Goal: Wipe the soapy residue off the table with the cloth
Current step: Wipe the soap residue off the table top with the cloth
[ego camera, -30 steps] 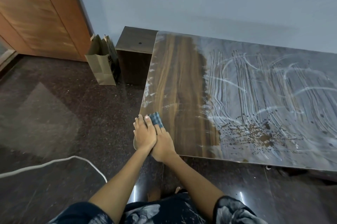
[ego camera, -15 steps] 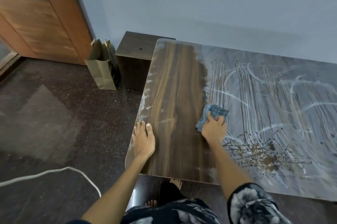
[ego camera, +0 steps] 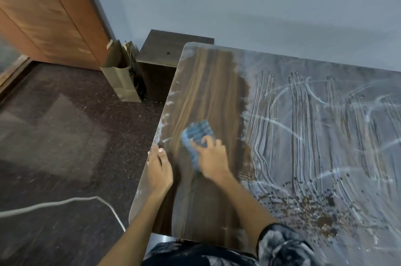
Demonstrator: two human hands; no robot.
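A dark wooden table (ego camera: 208, 83) fills the right of the view. Its left strip shows bare wood grain. From about the middle rightwards it is covered in white soapy residue (ego camera: 325, 131) streaked with finger-like lines. A blue checked cloth (ego camera: 196, 134) lies bunched on the bare strip near the left edge. My right hand (ego camera: 213, 160) holds it from behind, fingers curled onto it and pressing it to the wood. My left hand (ego camera: 159, 171) lies flat on the table's left edge, just left of the cloth, holding nothing.
Brown specks (ego camera: 312, 207) are scattered in the residue near the front edge. A paper bag (ego camera: 121, 77) and a low dark cabinet (ego camera: 169, 55) stand at the table's far left corner. A white cable (ego camera: 65, 203) crosses the dark floor. A wooden door (ego camera: 43, 12) is at the back left.
My right hand has swept the cloth left from the border of the residue onto the bare strip, close to my left hand. The left hand has stayed on the table edge.
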